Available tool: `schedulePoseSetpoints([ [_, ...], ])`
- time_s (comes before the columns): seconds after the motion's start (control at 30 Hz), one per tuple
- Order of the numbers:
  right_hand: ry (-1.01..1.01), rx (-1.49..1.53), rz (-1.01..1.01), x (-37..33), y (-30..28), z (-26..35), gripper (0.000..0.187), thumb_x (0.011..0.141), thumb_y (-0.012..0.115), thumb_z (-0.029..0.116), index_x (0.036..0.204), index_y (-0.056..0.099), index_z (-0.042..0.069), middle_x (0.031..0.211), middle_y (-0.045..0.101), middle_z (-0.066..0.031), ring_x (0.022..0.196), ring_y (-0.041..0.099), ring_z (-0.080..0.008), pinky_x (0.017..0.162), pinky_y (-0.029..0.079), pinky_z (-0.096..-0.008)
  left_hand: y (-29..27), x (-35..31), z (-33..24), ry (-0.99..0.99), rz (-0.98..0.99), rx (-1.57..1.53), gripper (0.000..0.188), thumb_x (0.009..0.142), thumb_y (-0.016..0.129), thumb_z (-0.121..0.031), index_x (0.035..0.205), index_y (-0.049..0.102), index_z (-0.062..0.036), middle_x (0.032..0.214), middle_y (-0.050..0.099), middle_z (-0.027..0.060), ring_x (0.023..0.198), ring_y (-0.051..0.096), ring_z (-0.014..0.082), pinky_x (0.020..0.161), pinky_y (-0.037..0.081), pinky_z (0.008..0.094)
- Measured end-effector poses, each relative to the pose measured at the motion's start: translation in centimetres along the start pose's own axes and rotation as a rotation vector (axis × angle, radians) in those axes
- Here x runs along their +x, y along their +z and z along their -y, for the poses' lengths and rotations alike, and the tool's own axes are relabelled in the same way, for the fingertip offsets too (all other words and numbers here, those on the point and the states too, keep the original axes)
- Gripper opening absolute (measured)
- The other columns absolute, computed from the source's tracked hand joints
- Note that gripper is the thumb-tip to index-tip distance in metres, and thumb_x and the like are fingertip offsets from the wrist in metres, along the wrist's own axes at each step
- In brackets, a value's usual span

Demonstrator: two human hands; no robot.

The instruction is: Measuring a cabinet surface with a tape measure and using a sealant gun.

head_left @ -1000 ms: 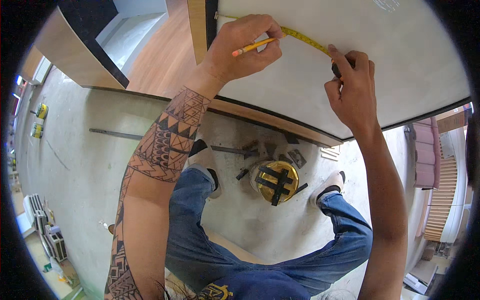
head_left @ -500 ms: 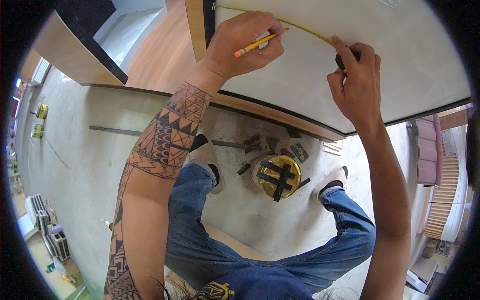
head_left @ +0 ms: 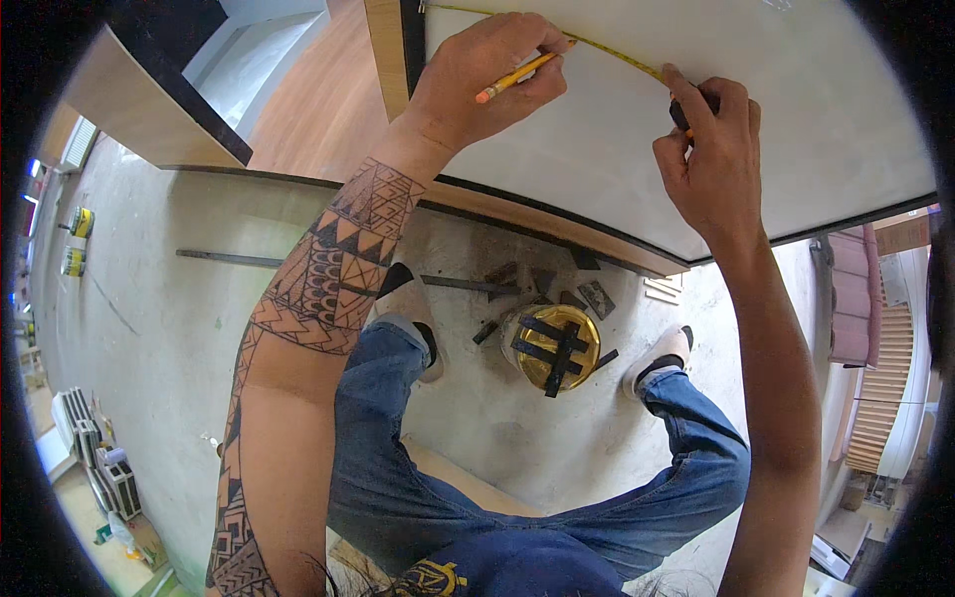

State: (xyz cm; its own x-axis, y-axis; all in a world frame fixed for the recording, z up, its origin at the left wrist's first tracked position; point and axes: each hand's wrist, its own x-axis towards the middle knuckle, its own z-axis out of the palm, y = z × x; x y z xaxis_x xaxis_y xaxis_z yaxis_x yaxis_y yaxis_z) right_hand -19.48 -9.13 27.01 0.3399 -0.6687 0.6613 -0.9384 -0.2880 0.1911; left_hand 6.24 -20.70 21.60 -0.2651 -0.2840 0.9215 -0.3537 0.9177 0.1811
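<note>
A yellow tape measure blade (head_left: 619, 57) runs across the white panel (head_left: 587, 149) from its dark left edge to the tape's dark case (head_left: 693, 105). My right hand (head_left: 708, 149) is closed around that case, and a finger rests along the blade where it leaves the case. Between the fingers of my left hand (head_left: 492, 75) is a yellow pencil (head_left: 519, 78), its pink eraser toward me and its tip close to the blade. The left hand lies over the panel's left part, hiding a stretch of the blade.
Below the panel's dark-edged wooden front (head_left: 557, 235), a round tin with a gold lid (head_left: 587, 343) stands on the concrete floor between my feet, black strips on top. Dark offcuts (head_left: 597, 298) and a long strip (head_left: 227, 258) lie around. A wooden board (head_left: 159, 109) stands left.
My left hand has shifted slightly up with the pencil, whose tip is now nearer the tape blade. The blade looks straighter. My right hand has barely moved.
</note>
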Motion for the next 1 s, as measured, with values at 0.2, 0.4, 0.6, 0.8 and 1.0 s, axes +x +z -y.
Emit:
schedulePoseSetpoints([
  [0.2, -0.006, -0.015, -0.005, 0.0, 0.1, 0.0, 0.059, 0.082, 0.068, 0.005, 0.14, 0.072, 0.01, 0.119, 0.059, -0.0195, 0.107, 0.062, -0.0372, 0.091, 0.059, -0.0514, -0.2, 0.4, 0.9, 0.026, 0.023, -0.059, 0.015, 0.095, 0.081, -0.016, 0.107, 0.074, -0.0105, 0.104, 0.079, 0.005, 0.091, 0.078, 0.0208, 0.081, 0.065, 0.0331],
  [0.4, 0.003, -0.005, 0.002, 0.1, 0.2, -0.2, 0.059, 0.082, 0.068, 0.006, 0.14, 0.072, 0.011, 0.119, 0.058, -0.0192, 0.108, 0.061, -0.0377, 0.092, 0.058, -0.0526, -0.3, 0.3, -0.1, 0.003, 0.01, 0.001, 0.013, 0.094, 0.081, -0.013, 0.104, 0.075, -0.0088, 0.104, 0.079, 0.005, 0.09, 0.078, 0.0201, 0.081, 0.064, 0.0329],
  [0.6, 0.003, 0.016, 0.004, 0.1, 0.0, 0.0, 0.058, 0.082, 0.067, 0.005, 0.14, 0.072, 0.01, 0.118, 0.059, -0.0191, 0.107, 0.062, -0.0383, 0.091, 0.058, -0.0526, -0.8, 0.8, -0.7, 0.011, 0.001, -0.072, 0.016, 0.092, 0.077, -0.012, 0.102, 0.069, -0.0023, 0.09, 0.074, 0.0129, 0.079, 0.074, 0.0256, 0.072, 0.06, 0.0371],
  [0.8, -0.011, 0.006, -0.007, 0.1, 0.0, -0.1, 0.058, 0.082, 0.067, 0.005, 0.14, 0.072, 0.01, 0.118, 0.059, -0.0195, 0.106, 0.062, -0.0389, 0.091, 0.058, -0.0513, -0.7, 0.5, -0.4, 0.002, 0.025, -0.087, 0.013, 0.094, 0.082, -0.012, 0.104, 0.074, -0.0087, 0.102, 0.078, 0.0041, 0.086, 0.077, 0.0188, 0.078, 0.064, 0.0313],
  [1.0, -0.016, -0.007, -0.018, 0.2, 0.0, 0.0, 0.058, 0.082, 0.067, 0.005, 0.14, 0.072, 0.01, 0.118, 0.059, -0.0199, 0.106, 0.062, -0.0391, 0.091, 0.058, -0.0516, -0.4, 0.4, -0.4, 0.022, -0.025, -0.085, 0.013, 0.096, 0.08, -0.012, 0.107, 0.074, -0.0091, 0.1, 0.077, 0.0038, 0.084, 0.075, 0.0183, 0.076, 0.063, 0.0302],
])
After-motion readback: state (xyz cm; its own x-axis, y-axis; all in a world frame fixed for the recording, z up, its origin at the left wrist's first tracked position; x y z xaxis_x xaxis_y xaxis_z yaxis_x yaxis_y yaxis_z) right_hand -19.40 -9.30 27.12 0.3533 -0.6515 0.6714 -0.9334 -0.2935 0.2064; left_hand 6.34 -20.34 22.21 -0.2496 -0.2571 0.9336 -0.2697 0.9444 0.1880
